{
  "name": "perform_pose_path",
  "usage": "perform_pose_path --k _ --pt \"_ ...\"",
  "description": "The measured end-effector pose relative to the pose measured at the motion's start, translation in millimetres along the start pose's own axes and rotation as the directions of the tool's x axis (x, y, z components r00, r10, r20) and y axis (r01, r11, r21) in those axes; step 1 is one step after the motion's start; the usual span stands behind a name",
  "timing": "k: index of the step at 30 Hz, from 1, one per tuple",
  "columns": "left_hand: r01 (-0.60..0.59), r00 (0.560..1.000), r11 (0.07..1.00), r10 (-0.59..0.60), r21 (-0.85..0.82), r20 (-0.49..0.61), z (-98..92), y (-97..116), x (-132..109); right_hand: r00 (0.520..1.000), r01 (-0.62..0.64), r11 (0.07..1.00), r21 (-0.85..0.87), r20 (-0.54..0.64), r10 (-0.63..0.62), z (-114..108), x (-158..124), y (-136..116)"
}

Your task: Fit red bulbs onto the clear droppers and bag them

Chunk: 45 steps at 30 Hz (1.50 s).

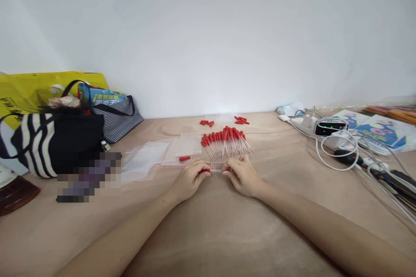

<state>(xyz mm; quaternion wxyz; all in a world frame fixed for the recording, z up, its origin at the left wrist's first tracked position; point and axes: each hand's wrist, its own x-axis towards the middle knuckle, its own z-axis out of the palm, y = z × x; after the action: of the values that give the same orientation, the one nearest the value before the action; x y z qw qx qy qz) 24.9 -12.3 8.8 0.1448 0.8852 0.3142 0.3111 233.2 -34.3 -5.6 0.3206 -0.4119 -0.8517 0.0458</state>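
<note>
A dropper with a clear tube stretches between my two hands just above the table's middle. My left hand is closed on its red rubber bulb. The fingers of my right hand pinch the other end of the tube. Just behind, another clear tube spans the gap; what supports it is hidden. Beyond my hands lies a fanned pile of droppers, red bulbs pointing away. A single red bulb rests left of the pile, beside clear plastic bags.
Near the wall are clear tubes between loose red bulbs and more red bulbs. More plastic bags lie left, near a black striped bag. At right, a power strip, white cables and printed packets crowd the table.
</note>
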Motion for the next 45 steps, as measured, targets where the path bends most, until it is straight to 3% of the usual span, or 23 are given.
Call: perform_pose_path --k 10,19,37,45 --pt "-0.059 0.998 0.992 0.055 0.113 0.033 2.5 -3.5 -3.5 0.997 0.048 0.995 -0.088 0.071 -0.042 1.4 -1.4 2.1" --pt "-0.063 0.998 0.984 0.059 0.166 0.03 2.6 1.1 -4.1 0.994 0.113 0.968 -0.224 0.023 -0.111 2.5 -1.2 -7.7" --pt "-0.161 0.987 0.97 0.154 0.182 0.051 4.7 -0.6 -2.6 0.997 0.053 0.998 0.018 0.053 -0.053 11.9 4.4 -7.2" --pt "-0.191 0.968 0.921 0.234 0.341 -0.09 -1.4 -2.5 -0.6 0.997 0.067 0.977 -0.202 0.056 -0.057 -11.6 6.3 -14.8"
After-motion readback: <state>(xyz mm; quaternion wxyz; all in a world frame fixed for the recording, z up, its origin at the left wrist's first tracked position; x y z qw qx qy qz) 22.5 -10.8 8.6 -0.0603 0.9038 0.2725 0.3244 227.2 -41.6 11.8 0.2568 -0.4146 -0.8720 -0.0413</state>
